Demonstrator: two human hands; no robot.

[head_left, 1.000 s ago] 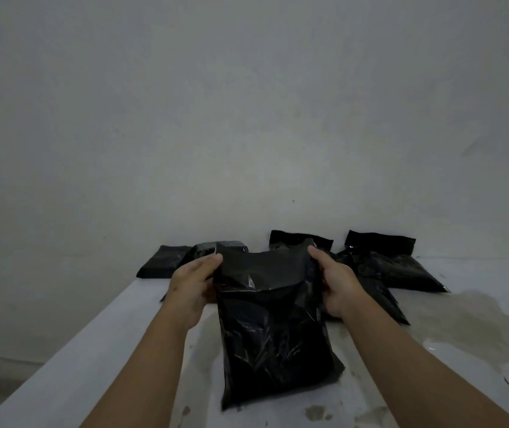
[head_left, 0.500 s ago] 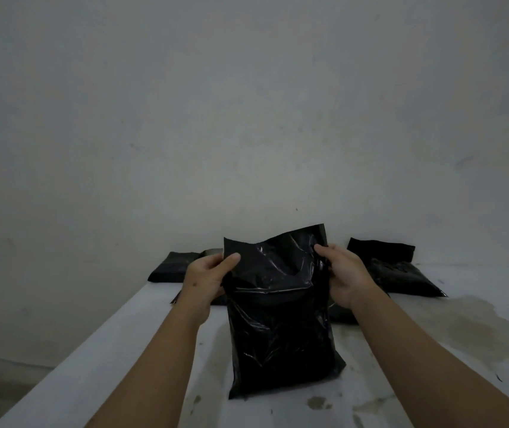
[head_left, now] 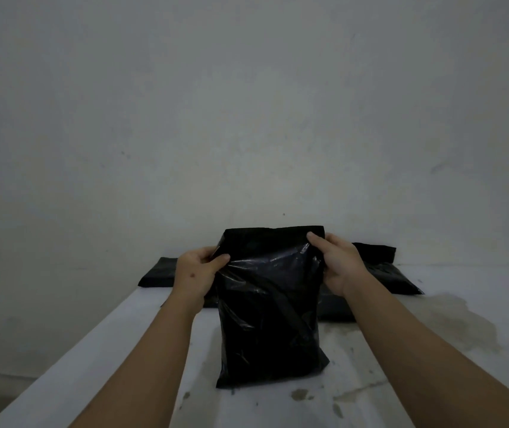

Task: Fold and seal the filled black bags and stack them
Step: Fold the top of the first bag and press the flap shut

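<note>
Both hands pinch the bag's (head_left: 268,307) upper corners, left hand (head_left: 196,273) and right hand (head_left: 338,265), holding it upright on the worktop (head_left: 117,350). To fold well, I'd pull the top taut, crease it level, then press the flap flat. The bag is glossy black, wrinkled, bulging low; more bags (head_left: 380,273) lie behind.

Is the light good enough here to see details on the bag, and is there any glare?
Head view: dim, flat light; the bag is nearly plain black, its lower folds lost. Faint glare streaks cross it between the left hand and right hand. Wide-angle bending curves the table edges.
</note>
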